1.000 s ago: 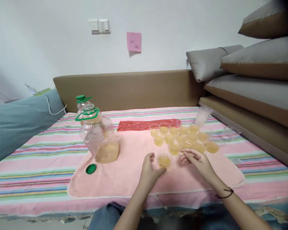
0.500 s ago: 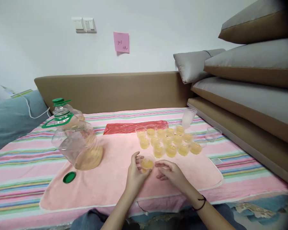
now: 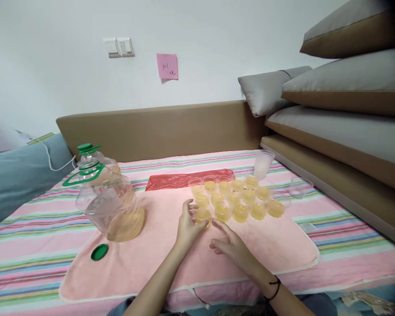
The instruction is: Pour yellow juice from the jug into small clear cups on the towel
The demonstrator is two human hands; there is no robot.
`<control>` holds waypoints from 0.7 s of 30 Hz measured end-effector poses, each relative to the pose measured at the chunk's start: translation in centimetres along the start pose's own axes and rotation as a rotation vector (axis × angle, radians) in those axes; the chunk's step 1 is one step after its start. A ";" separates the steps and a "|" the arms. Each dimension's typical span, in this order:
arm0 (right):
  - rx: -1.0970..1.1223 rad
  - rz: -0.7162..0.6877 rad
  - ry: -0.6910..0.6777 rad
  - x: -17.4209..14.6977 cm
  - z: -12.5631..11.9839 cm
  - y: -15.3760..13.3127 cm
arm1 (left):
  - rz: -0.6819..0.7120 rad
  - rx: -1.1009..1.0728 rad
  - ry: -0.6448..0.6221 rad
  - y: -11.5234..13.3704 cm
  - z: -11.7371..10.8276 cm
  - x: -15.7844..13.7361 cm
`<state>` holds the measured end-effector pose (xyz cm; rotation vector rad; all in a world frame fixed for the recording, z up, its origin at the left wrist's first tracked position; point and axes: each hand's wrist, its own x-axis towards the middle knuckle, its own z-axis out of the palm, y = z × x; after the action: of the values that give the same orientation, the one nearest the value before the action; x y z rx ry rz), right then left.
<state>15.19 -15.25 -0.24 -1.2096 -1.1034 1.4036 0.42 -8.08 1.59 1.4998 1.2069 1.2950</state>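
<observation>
My left hand is wrapped round a clear plastic cup of yellow liquid, at the near left corner of a group of similar cups. My right hand is just right of that cup, index finger pointing at its lower side and the other fingers loosely curled, with nothing in them. Whether the fingertip touches the cup I cannot tell. The grouped cups stand close together in rows on a pink cloth, each partly filled with yellow liquid.
On the left stands a large clear jug with a green handle, some yellowish liquid inside; another green-capped jug is behind. A green cap lies nearby. Beyond the cups are a red plastic bag and stacked cups. Cushions rise at right.
My left hand has carried the cup forward, up to the front row of the group. My right hand has moved slightly, its index finger now extended. The view has shifted a little.
</observation>
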 end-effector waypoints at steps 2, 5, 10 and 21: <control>-0.001 -0.007 -0.009 0.2 0.3 0.4 | 0.002 -0.008 -0.002 -0.3 0.1 0.2; 0.005 -0.010 0.011 0.5 0.6 0.7 | 0.005 -0.037 0.001 -0.8 0.5 0.4; 0.022 0.001 0.051 0.8 0.8 0.3 | -0.019 -0.086 0.017 -1.3 1.1 0.8; -0.003 -0.005 0.033 0.7 0.4 0.6 | -0.003 0.100 -0.081 -2.1 1.0 0.7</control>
<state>14.74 -14.65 -0.84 -1.2273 -1.0854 1.3741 1.13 -6.91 -0.44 1.6057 1.2356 1.1756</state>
